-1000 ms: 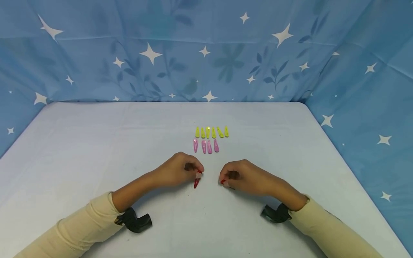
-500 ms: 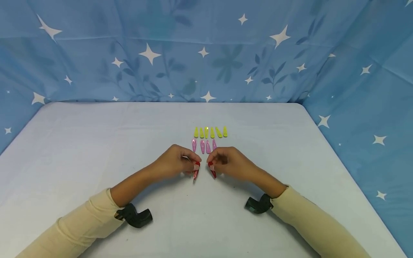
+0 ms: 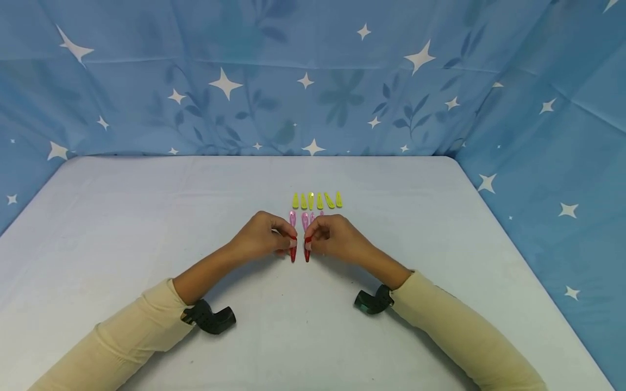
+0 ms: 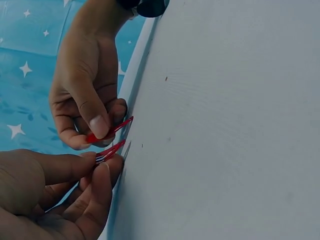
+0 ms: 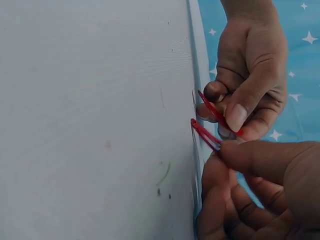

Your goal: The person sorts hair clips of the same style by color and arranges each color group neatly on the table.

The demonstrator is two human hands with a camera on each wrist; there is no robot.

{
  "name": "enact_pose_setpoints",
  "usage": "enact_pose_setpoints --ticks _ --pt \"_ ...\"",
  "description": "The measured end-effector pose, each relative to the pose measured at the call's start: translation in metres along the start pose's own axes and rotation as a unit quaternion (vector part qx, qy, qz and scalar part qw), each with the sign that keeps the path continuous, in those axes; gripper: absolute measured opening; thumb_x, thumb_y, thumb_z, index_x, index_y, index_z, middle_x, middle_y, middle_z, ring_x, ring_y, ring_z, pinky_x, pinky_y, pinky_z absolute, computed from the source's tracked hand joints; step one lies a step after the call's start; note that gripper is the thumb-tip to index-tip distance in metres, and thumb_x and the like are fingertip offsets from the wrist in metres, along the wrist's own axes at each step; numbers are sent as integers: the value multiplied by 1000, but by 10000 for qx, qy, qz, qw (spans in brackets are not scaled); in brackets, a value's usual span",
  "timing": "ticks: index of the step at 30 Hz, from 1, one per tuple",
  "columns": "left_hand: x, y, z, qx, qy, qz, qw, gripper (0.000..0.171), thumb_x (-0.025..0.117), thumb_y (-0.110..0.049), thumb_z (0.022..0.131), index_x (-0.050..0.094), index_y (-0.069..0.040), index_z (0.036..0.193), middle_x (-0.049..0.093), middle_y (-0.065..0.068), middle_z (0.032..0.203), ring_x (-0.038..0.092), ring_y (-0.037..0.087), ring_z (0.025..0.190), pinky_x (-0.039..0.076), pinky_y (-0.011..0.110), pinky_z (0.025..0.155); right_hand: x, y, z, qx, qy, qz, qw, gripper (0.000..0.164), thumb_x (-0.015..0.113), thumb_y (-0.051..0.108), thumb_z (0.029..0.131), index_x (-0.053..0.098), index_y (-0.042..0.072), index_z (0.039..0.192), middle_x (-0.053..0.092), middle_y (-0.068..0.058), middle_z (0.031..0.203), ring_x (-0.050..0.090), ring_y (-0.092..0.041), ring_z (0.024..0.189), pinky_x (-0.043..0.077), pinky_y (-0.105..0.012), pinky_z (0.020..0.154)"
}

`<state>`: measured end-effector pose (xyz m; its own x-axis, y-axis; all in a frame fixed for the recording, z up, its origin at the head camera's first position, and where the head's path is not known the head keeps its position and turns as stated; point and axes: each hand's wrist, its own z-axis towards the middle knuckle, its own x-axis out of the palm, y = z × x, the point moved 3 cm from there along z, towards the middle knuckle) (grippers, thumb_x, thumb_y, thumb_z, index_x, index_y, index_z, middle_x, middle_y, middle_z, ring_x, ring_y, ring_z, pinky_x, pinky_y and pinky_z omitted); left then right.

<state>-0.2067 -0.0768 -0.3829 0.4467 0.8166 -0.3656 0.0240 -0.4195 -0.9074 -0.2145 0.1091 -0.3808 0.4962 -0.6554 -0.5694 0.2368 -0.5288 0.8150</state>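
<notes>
In the head view my left hand [image 3: 261,236] pinches a red snap hair clip [image 3: 293,255] between thumb and fingertips, its narrow end pointing toward me. Close on the right, my right hand [image 3: 337,238] pinches a second red hair clip [image 3: 307,255] the same way. A small gap separates the two clips, which look nearly parallel. The left wrist view shows the left hand's clip [image 4: 112,151] low over the table. Just past both hands lie several pink hair clips [image 3: 292,218], partly covered by the right hand's fingers.
A row of several yellow hair clips [image 3: 311,201] lies beyond the pink ones. All rest on a white-covered table [image 3: 171,206]. A blue curtain [image 3: 274,108] with white stars hangs behind and at the sides. Each wrist carries a black camera mount [image 3: 210,319].
My right hand has moved left and away from me, bringing its red clip beside the left one. The left hand has shifted slightly forward. The right hand now partly covers the pink row.
</notes>
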Motion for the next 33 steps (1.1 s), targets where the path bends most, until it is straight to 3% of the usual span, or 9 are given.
enact_pose_setpoints --ticks 9,16,29,33 --pt "0 -1 4 292 -159 619 9975 11 68 1 86 74 1 94 72 9 83 65 14 71 54 27 66 2 -3 8 158 -182 -657 9975 13 76 6 83 70 11 93 65 0 80 58 -13 76 47 -24 67" --pt "-1 2 1 541 -388 1384 9881 7 73 0 82 76 -3 87 71 3 74 59 11 68 50 25 65 10 3 13 136 -6 -898 9959 13 77 8 84 71 10 95 61 1 74 54 -12 72 44 -24 66" --pt "2 -3 -2 613 -383 1822 9806 4 74 -1 83 75 -2 87 69 3 74 57 10 68 48 25 64 9 6 9 162 -155 -1163 9930 12 77 8 84 71 10 94 56 0 70 50 -12 67 40 -24 61" --pt "1 -3 -2 643 -430 1956 9776 7 73 -5 85 75 -1 91 69 2 76 57 10 69 48 24 65 7 6 8 273 -59 -1052 9941 18 76 15 86 69 11 103 59 0 73 52 -12 65 42 -24 59"
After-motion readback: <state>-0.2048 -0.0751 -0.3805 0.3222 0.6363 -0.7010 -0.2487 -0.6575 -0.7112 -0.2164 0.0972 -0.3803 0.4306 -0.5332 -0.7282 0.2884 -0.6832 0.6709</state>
